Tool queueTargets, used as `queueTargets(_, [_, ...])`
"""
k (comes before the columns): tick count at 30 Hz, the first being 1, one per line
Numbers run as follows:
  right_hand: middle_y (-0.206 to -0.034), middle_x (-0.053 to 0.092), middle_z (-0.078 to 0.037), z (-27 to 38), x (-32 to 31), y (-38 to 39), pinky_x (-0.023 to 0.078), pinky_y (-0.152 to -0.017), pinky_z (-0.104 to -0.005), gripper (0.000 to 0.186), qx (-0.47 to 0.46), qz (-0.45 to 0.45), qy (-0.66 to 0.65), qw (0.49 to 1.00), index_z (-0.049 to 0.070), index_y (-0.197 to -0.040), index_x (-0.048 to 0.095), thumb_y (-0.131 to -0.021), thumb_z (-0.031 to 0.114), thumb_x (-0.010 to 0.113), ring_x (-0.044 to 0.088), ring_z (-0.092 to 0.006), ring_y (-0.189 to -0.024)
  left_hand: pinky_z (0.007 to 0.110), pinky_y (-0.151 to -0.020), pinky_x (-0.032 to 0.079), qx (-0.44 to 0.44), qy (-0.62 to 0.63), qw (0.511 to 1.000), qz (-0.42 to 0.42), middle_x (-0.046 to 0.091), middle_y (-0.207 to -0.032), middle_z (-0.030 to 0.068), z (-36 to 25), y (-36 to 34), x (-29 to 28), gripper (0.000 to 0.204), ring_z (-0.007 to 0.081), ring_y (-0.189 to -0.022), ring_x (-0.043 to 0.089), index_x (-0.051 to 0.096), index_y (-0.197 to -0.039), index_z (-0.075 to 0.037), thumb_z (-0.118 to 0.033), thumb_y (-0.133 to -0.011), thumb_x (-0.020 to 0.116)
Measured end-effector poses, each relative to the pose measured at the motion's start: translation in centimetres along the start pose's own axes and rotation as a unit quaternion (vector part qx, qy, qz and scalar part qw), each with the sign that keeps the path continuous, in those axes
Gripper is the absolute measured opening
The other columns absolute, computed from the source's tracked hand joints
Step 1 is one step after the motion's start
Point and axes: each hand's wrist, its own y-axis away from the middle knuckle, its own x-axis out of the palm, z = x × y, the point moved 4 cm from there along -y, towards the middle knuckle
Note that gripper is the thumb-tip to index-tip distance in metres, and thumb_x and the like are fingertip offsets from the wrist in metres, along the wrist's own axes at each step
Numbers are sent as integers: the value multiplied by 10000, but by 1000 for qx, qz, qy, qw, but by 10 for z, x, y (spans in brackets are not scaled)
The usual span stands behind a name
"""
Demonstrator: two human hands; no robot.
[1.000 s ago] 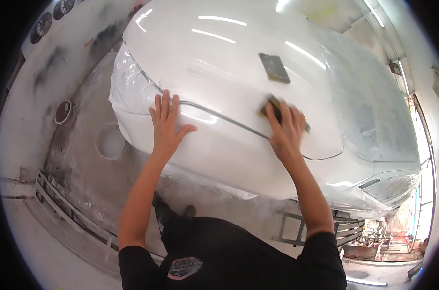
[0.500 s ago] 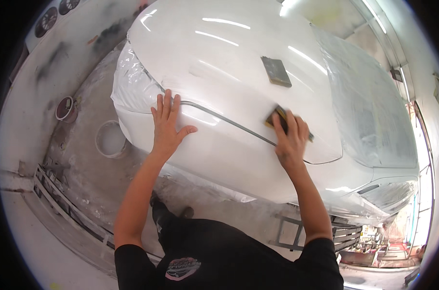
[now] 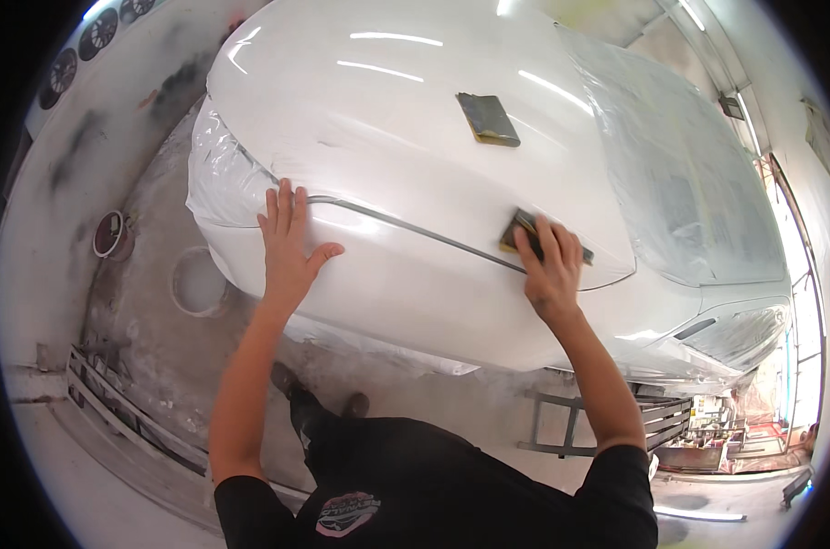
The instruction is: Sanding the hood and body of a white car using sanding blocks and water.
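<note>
A white car (image 3: 396,293) stretches across in front of me, its hood (image 3: 387,119) on the far side of a dark seam. My left hand (image 3: 289,247) lies flat on the fender by the seam's left end, fingers spread, holding nothing. Farther right, my right hand (image 3: 554,270) grips a dark sanding block (image 3: 525,232) with a yellowish edge, pressed on the hood just beyond the seam. Its far end shows past my fingers; the rest is under them. Another dark sanding pad (image 3: 489,120) lies by itself on the hood.
Clear plastic sheeting (image 3: 698,183) covers the windshield, and more wraps the headlight area (image 3: 227,174). On the floor at left stand a white bucket (image 3: 201,282) and a smaller reddish bucket (image 3: 112,235). Metal frames (image 3: 136,403) lie at lower left, with another stand (image 3: 561,425) at lower right.
The view has shifted, so the car and loose pad sit differently in it. My right hand has slid the sanding block toward the windshield; my left hand stays on the fender.
</note>
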Motion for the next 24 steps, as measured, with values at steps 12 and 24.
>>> queueTargets(12, [-1462,650,-173,21,2,0,508,-1103,-540,457,-31,20,-63,997,114,-1283,804,-840,24,734,618,-389,-1313,775,-1285,208,14,-11,1000,5,226,-1864,203,3,9,-4,1172,525,-1699,184,309,-1773,-59,-694,-908,780])
queueTargets(24, [-1481,602,-195,23,4,-41,498,-1080,-521,416,-89,55,-48,993,89,-1356,747,-946,129,696,600,-382,-1321,772,-1300,164,-4,-2,1000,-1,207,-1872,196,9,12,-5,1172,513,-1709,159,313,-1774,-64,-682,-903,796])
